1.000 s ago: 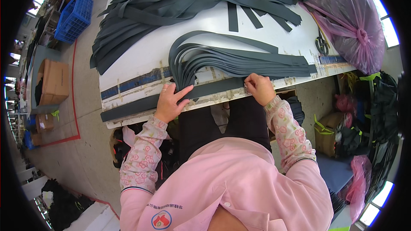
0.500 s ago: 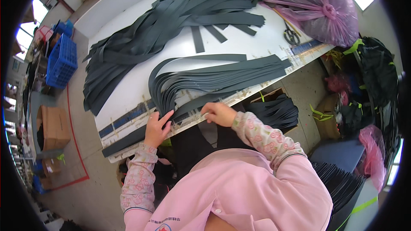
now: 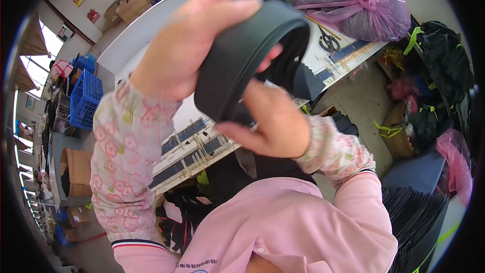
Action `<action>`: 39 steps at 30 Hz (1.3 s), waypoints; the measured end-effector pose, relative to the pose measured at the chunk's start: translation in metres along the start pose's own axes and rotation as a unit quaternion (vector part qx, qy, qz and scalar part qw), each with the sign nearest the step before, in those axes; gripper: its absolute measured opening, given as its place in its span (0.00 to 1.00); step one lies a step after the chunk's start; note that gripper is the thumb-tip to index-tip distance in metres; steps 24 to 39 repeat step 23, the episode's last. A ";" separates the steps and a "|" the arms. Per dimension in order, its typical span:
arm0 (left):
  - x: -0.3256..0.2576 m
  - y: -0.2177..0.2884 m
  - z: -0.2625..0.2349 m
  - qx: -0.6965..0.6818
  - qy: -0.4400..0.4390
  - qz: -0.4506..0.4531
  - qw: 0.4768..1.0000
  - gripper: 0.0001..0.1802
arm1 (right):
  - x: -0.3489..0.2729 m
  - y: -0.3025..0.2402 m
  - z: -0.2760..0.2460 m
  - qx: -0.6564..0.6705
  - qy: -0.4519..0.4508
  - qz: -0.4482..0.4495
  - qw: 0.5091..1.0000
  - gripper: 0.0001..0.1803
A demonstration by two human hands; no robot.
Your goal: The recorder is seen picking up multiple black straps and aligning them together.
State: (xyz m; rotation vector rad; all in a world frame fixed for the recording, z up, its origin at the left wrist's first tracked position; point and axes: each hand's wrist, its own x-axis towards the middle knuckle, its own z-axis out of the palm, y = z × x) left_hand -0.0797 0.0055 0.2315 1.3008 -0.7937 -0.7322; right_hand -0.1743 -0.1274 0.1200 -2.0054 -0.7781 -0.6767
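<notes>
A folded bundle of dark grey-green flat strips (image 3: 233, 56) is held up close in front of me, above the work table (image 3: 144, 60). It bends over in an arch at its top right. My left hand (image 3: 189, 35) clasps the outer left side, thumb and fingers reaching over the top and blurred by motion. My right hand (image 3: 275, 121) grips the lower inner side, with its thumb across the bundle's bottom edge and its other fingers partly hidden in the curve. The bundle covers most of the table top behind it.
Scissors (image 3: 329, 42) lie at the table's right end, near a tied pink plastic sack (image 3: 366, 20). A blue crate (image 3: 87, 100) and a cardboard box (image 3: 77, 172) stand on the left. Stacked black strips (image 3: 415, 217) sit at lower right.
The strips that lay curved on the table are now lifted off it in both hands, raised toward me. My left hand has moved up and around them; my right has moved beneath.
</notes>
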 end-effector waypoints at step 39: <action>-0.021 -0.043 0.055 -0.105 -0.504 0.060 0.855 0.32 | -0.208 0.113 -0.393 0.084 0.493 0.337 0.798 0.28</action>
